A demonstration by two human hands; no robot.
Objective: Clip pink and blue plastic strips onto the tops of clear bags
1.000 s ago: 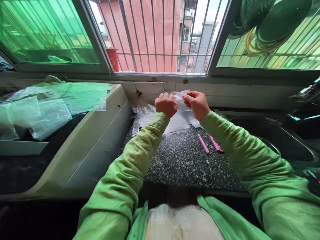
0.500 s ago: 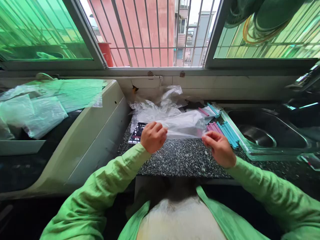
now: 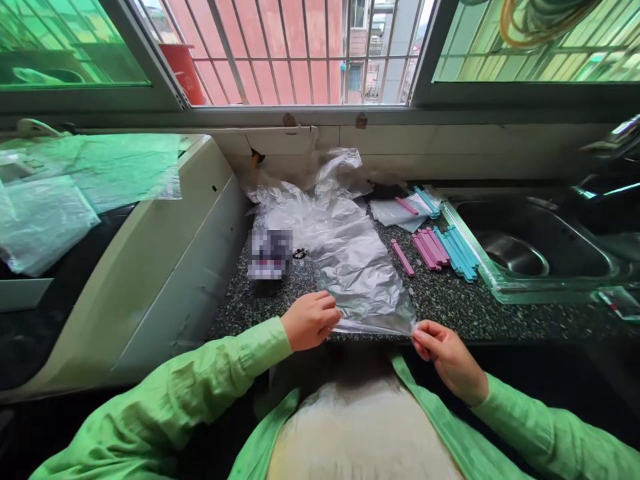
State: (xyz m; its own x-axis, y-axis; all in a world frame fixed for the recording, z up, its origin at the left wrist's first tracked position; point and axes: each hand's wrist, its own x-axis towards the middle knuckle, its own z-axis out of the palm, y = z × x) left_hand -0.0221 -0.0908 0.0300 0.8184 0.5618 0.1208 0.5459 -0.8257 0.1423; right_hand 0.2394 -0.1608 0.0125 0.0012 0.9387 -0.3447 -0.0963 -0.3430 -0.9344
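A clear plastic bag point(image 3: 363, 280) lies stretched flat on the speckled dark counter point(image 3: 450, 307). My left hand point(image 3: 310, 320) pinches its near left corner and my right hand point(image 3: 445, 353) pinches its near right corner, both at the counter's front edge. More crumpled clear bags point(image 3: 310, 200) are heaped behind it against the wall. To the right lie several pink sticks point(image 3: 427, 248) and blue sticks point(image 3: 457, 250), with one pink stick point(image 3: 403, 258) apart nearer the bag.
A steel sink point(image 3: 525, 247) sits at the right. A cream-coloured appliance point(image 3: 165, 267) with plastic sheets point(image 3: 50, 213) on top stands at the left. A small blurred dark object point(image 3: 270, 257) rests left of the bag. A barred window point(image 3: 300, 53) runs along the back.
My hands came down from near the window holding the bag, spread apart and pulled it toward me until it lies flat on the counter. The camera tilted downward.
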